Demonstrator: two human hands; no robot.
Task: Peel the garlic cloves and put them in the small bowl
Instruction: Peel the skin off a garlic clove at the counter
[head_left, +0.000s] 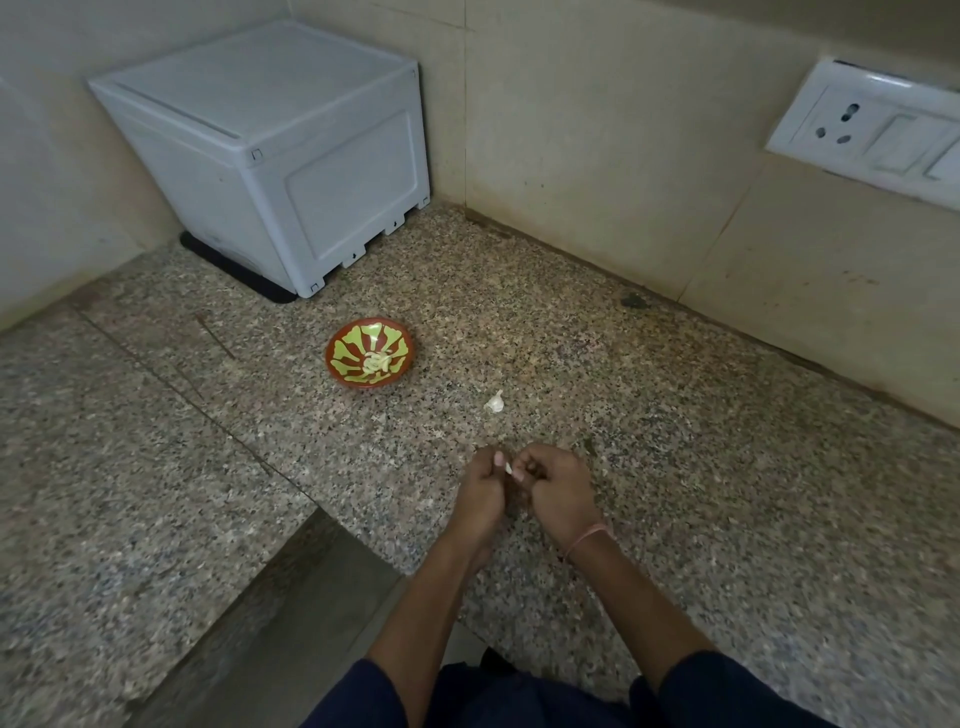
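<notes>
Fingers (525, 461) of left hand (480, 496) and right hand (561, 491) curl tightly, together pinching one garlic clove (508, 469); a loose garlic piece (494, 402) lies between them and the small bowl (363, 382), which holds peeled cloves (376, 361).

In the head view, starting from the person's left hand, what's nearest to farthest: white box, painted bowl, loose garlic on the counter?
From the left hand:
1. Loose garlic, just ahead.
2. Painted bowl, ahead to the left.
3. White box, far left corner.

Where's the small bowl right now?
Head view: the small bowl sits on the granite counter, ahead and left of the left hand, just in front of the white box; a loose garlic piece lies to its near right.
</notes>
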